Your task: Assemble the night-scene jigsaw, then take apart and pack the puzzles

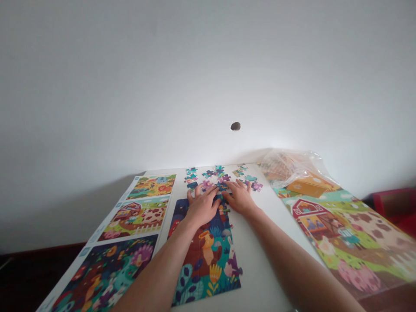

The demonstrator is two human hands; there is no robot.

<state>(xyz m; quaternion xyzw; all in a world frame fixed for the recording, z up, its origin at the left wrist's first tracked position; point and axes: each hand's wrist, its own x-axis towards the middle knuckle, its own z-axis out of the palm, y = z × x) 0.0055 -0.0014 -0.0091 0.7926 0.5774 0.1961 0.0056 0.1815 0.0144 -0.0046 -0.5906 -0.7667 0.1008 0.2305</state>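
The left hand (202, 207) and right hand (240, 199) lie open and flat on the far edge of the puzzle (208, 260), mid-desk (253, 262), with loose pieces (221, 175) just beyond. Print on the sheet (136, 216) is unreadably small.

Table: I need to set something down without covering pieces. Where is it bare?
Bare white table strip between the half-built puzzle and the farm puzzle, crossed by the right forearm. Only a thin gap between picture sheet and half-built puzzle. Crowded at the far edge: loose pieces, left hand, right hand.
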